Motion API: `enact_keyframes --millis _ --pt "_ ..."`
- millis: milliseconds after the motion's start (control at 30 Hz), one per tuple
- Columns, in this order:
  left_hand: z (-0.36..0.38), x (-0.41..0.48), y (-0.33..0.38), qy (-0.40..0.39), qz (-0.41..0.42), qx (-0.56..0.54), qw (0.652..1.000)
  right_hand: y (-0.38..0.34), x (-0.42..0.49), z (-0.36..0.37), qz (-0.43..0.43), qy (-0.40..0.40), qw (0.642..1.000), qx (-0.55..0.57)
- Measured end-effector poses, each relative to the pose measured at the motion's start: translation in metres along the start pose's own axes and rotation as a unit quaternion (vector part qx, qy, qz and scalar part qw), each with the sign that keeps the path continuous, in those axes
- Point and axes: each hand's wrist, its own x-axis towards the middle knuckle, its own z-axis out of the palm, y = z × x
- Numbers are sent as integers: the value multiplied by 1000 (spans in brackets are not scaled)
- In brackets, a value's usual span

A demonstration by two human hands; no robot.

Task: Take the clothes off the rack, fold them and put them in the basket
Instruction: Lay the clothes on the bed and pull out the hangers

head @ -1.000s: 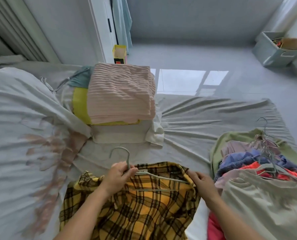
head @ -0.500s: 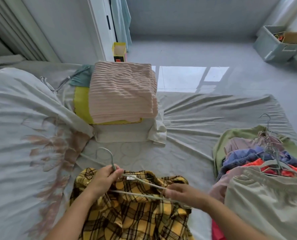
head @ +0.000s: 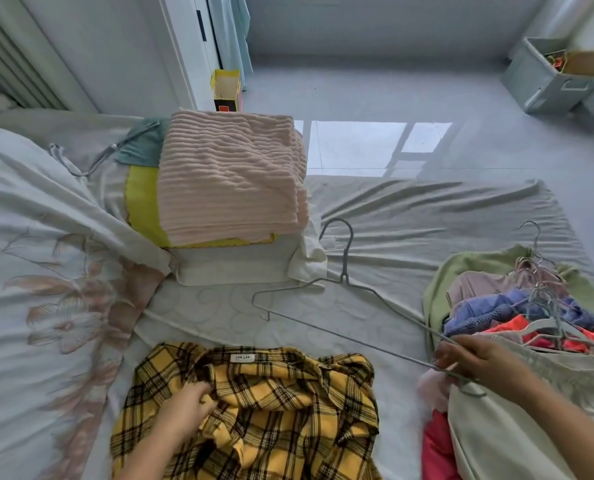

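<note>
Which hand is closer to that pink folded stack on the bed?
Left. The left hand rests on the yellow plaid shirt below the pink stack; the right hand holds the wire hanger, farther right.

Thin wire hanger (head: 349,292); plaid cloth shirt (head: 271,410)

One view only, head-worn, wide-angle. Looks forward and steeply down from above the bed (head: 409,216), close over both hands at the bottom edge. Faces across the bed toward the floor (head: 375,95) and far wall. Edges bend outward.
</note>
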Motion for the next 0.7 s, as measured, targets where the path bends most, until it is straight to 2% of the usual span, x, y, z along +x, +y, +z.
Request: enact_keyframes --millis 67,100,167,233,300,333,367,467,533,600,667,700 --pt "-4 -3 53 63 58 -206 975 3 11 19 -8 -3 999 -45" --pt "-9 -4 83 48 82 -320 942 3 17 32 -17 -15 997 -79" --pt "-23 0 132 -26 110 -479 870 0 32 60 -64 -47 985 -156" --pt "-35 15 163 -50 90 -610 786 -8 47 84 -114 -64 963 -234" --pt "-47 34 177 -24 34 -727 685 -19 63 97 -143 -57 950 -273" --pt "-51 44 180 -2 8 -764 645 -23 72 100 -156 -55 945 -281" --pt "-54 54 180 19 -11 -783 622 -26 82 101 -165 -50 942 -288" --pt "-62 83 180 70 -42 -802 592 -25 110 94 -158 22 953 -259" --pt "-67 99 185 103 -61 -804 583 -13 116 84 -129 92 964 -213" --pt "-73 115 193 133 -66 -802 579 7 110 76 -95 114 973 -175" --pt "-79 133 198 144 -61 -789 594 37 96 71 -54 98 981 -157" --pt "-82 143 200 136 -55 -774 615 53 89 68 -33 90 984 -150"
